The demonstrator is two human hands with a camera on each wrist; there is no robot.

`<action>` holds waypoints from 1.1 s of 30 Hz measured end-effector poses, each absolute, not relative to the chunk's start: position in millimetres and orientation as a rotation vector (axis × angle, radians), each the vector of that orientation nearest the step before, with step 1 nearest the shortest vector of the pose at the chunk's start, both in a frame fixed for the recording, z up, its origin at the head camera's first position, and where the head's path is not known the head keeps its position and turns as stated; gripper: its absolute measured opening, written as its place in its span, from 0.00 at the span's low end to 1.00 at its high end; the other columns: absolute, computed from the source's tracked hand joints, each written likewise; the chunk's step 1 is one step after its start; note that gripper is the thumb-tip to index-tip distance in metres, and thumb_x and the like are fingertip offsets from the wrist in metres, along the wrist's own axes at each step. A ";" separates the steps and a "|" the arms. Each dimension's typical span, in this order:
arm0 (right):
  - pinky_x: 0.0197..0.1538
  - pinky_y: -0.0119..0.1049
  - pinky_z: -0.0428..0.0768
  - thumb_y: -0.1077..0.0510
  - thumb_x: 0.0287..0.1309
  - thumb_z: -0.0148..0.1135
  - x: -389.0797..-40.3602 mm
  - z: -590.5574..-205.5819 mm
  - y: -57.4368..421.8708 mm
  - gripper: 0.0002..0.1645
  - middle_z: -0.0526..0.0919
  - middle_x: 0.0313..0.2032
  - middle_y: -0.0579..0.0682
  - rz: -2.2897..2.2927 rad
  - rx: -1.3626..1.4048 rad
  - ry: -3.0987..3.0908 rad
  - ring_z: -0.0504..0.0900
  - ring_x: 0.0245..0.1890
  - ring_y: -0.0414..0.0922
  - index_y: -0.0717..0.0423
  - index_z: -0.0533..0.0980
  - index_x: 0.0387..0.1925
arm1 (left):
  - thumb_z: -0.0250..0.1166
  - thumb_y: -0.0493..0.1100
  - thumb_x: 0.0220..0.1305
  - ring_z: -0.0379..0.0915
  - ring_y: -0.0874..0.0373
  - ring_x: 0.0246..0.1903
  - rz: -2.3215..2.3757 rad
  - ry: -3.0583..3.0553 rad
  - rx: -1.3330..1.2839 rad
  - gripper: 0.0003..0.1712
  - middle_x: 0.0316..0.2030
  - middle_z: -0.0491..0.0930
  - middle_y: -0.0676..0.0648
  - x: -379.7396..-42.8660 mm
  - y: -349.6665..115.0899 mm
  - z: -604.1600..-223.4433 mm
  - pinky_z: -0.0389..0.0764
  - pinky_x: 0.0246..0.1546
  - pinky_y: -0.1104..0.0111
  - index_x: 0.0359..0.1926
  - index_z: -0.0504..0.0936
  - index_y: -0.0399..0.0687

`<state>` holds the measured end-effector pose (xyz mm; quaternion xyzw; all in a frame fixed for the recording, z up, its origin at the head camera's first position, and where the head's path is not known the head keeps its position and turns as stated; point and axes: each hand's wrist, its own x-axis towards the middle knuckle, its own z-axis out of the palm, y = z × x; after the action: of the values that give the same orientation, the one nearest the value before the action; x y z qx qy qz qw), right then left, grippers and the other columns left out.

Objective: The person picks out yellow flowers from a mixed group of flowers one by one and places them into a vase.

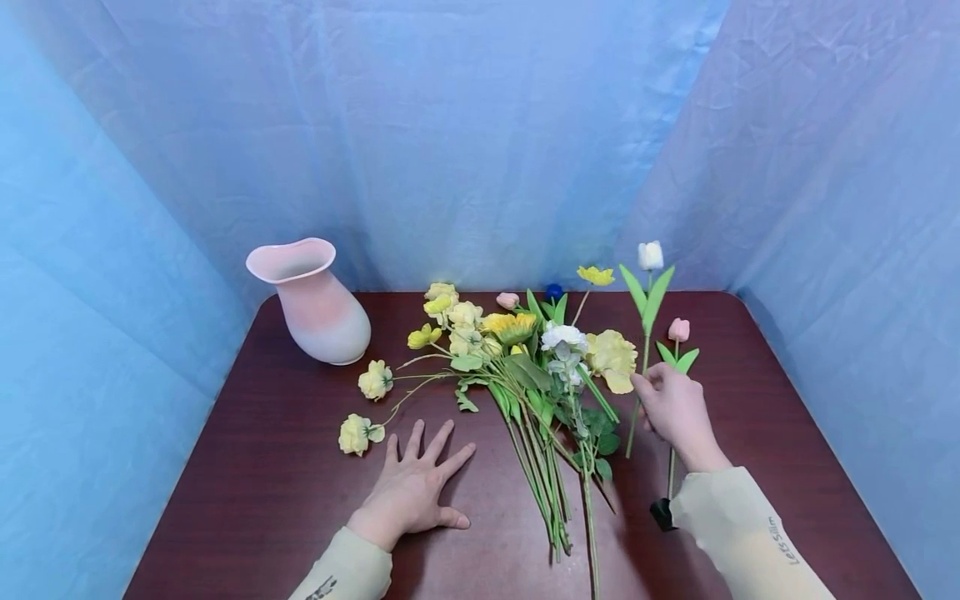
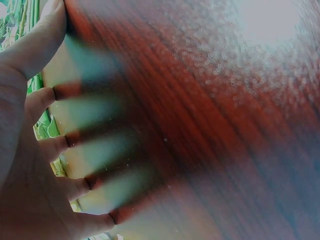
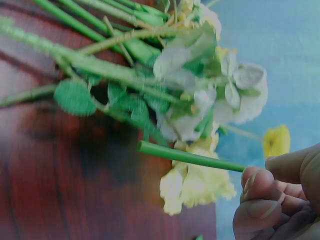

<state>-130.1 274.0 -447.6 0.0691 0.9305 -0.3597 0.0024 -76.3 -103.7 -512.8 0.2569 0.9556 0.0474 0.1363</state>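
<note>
My right hand [image 1: 675, 408] pinches the green stem of a white tulip [image 1: 650, 256] between thumb and fingers, and the flower stands upright above the table. In the right wrist view the lower stem [image 3: 190, 158] sticks out past the fingertips. Behind that hand is a pink tulip [image 1: 679, 330], its stem running down to a black piece [image 1: 663, 514] by the sleeve. My left hand [image 1: 416, 487] rests on the table with fingers spread, holding nothing. A heap of flowers with green stems [image 1: 536, 467] lies between the hands, including yellow roses [image 1: 465, 315] and a white flower [image 1: 564, 337].
A pink and white vase [image 1: 322, 308] stands at the back left of the dark red-brown table [image 1: 247, 500]. Two yellow roses [image 1: 375, 381] reach out left of the heap. A large pale yellow bloom [image 1: 612, 360] lies near the right hand. Blue cloth [image 1: 480, 142] encloses the table.
</note>
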 end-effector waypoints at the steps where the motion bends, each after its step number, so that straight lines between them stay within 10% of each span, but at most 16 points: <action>1: 0.16 0.40 0.75 0.48 0.70 0.50 -129.3 -448.8 278.2 0.18 0.81 0.17 0.56 -1.123 0.228 2.920 0.80 0.15 0.51 0.61 0.71 0.39 | 0.61 0.80 0.42 0.37 0.31 0.69 0.135 2.767 0.745 0.57 0.75 0.43 0.45 -76.2 -103.6 -512.5 0.50 0.58 0.29 0.73 0.53 0.73; 33: 0.14 0.40 0.78 0.55 0.69 0.51 -107.8 -508.8 331.0 0.17 0.76 0.12 0.51 -1.120 0.504 2.662 0.75 0.08 0.45 0.66 0.71 0.31 | 0.62 0.79 0.43 0.38 0.31 0.69 0.140 2.771 0.749 0.56 0.75 0.44 0.45 -76.2 -103.1 -511.4 0.51 0.58 0.29 0.73 0.54 0.72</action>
<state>-107.8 331.0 -508.8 0.1709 0.9030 -0.3799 0.1048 -76.2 -103.1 -511.4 0.2582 0.9556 0.0483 0.1336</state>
